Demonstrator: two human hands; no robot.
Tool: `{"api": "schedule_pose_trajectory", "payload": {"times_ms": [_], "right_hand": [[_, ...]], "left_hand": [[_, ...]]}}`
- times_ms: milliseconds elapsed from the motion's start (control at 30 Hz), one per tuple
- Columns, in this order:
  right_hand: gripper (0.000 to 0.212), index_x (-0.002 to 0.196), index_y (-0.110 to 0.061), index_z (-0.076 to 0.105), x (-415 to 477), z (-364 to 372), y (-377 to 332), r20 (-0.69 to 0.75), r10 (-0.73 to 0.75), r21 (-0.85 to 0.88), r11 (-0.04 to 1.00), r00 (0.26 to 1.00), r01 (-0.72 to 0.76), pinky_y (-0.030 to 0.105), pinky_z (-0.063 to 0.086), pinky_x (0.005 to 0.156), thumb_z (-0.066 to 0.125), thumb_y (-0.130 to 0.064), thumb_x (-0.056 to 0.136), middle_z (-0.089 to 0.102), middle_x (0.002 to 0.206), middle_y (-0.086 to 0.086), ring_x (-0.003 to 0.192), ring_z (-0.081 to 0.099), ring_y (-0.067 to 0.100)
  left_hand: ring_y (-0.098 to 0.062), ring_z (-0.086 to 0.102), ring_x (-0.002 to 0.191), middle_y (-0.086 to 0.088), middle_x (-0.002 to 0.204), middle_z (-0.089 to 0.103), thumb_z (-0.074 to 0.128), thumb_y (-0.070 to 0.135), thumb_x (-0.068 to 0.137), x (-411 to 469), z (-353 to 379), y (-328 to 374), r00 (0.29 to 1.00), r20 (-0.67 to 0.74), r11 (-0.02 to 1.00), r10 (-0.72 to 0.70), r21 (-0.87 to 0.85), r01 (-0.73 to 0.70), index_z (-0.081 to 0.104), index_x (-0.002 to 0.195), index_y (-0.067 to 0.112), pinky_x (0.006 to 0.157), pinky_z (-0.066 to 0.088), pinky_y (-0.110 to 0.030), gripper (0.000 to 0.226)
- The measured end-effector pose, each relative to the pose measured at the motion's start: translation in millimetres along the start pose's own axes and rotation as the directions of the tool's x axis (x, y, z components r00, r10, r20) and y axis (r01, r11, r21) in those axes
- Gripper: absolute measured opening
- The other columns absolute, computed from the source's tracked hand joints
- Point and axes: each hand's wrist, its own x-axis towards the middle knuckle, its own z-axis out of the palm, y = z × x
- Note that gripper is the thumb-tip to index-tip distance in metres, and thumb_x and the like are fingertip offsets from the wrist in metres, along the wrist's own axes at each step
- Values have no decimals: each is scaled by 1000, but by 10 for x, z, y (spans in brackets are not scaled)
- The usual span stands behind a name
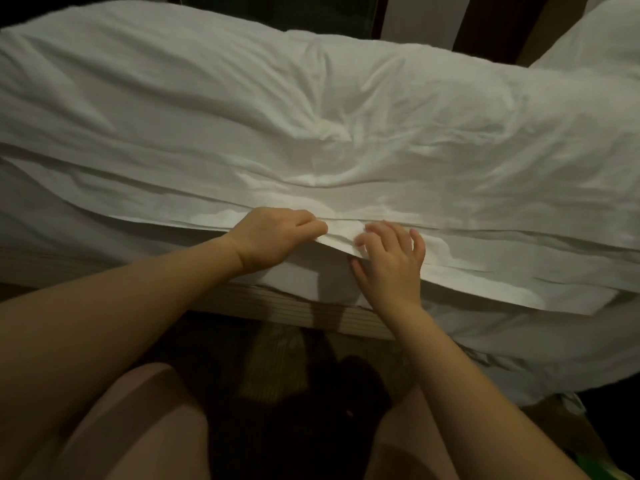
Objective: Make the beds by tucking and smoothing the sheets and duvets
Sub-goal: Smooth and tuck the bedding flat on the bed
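Pinching the white cotton sheet [485, 268] edge, left hand [273, 239] curled tight, right hand [391, 263] looser; uneven pulling may skew it.

The bed [277, 308] runs across the view, and its beige ribbed base shows along the near side. A white bottom sheet [311, 282] covers the mattress side. On top lies a rumpled white duvet [242, 98], creased toward the middle. Along the near edge a flat folded top sheet [485, 271] overhangs the mattress, with one corner hanging at the right.
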Motion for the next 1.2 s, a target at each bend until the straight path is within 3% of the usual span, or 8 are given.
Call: {"api": "schedule_pose_trajectory", "payload": {"times_ms": [167, 300, 433, 567, 733, 900, 1067, 1200], "right_hand": [[17, 90, -19, 71, -53, 52, -11, -81, -89, -13, 996, 993, 88, 49, 24, 104, 60, -28, 82, 61, 127, 13, 123, 42, 29], [28, 99, -22, 70, -133, 90, -60, 24, -37, -76, 996, 999, 39, 51, 20, 106, 52, -38, 85, 52, 137, 13, 130, 37, 31], [42, 116, -18, 63, -117, 94, -97, 71, 77, -134, 989, 994, -67, 49, 16, 108, 40, -42, 90, 46, 144, 11, 133, 39, 32], [28, 102, -10, 70, 34, 15, -11, -131, -14, -10, 1000, 991, 12, 38, 28, 99, 51, -25, 89, 69, 109, 8, 98, 66, 25], [9, 75, -7, 62, 275, -134, 3, -152, 24, 186, 982, 988, 5, 28, 30, 65, 62, -9, 84, 59, 66, 6, 60, 54, 26], [3, 82, -7, 63, 148, -212, -44, -88, 65, 250, 967, 994, -41, 24, 35, 66, 64, -9, 80, 60, 71, 6, 66, 55, 25], [29, 81, -14, 67, 304, -219, 92, -74, -64, 176, 981, 995, 76, 29, 31, 68, 51, -35, 93, 63, 66, -1, 63, 58, 21], [25, 83, -19, 69, 463, -129, 230, -126, -25, 67, 997, 992, 34, 33, 26, 81, 56, -40, 83, 67, 91, 0, 93, 54, 24]], "left_hand": [[-19, 58, 111, -2, 125, 61, 50, 53, 86, 0, 102, 11, 997, 79, 992, 3, 125, -13, 59, 125, 27, 91, 44, -32, 49], [-29, 69, 81, -12, 102, 71, 50, 25, 86, -116, 144, -14, 999, -44, 998, -28, 55, 30, 74, 99, 12, 59, 57, -35, 29], [-28, 68, 77, -9, 94, 71, 54, 23, 90, -168, 209, -72, 982, -107, 988, -153, -44, 149, 74, 93, 9, 61, 56, -36, 24], [-29, 60, 60, -11, 73, 65, 52, 18, 88, -93, 149, -62, 961, -194, 980, -196, -82, 183, 69, 79, 5, 48, 50, -34, 23], [-29, 47, 56, -13, 67, 52, 42, 10, 86, 23, 94, 67, 949, -182, 956, -258, -191, 223, 46, 88, 10, 49, 44, -35, 4], [-31, 48, 60, -16, 74, 53, 63, -4, 73, 49, 162, 75, 955, -140, 965, -260, -56, 255, 59, 93, 1, 51, 40, -36, 21], [-31, 53, 57, -13, 69, 58, 44, 9, 81, 99, 121, 54, 931, -211, 952, -299, -129, 276, 64, 83, 3, 46, 44, -34, 21], [-29, 53, 59, -11, 72, 57, 40, 15, 85, 92, 84, 14, 950, -215, 969, -225, -154, 194, 63, 85, 3, 44, 42, -32, 26]]}}
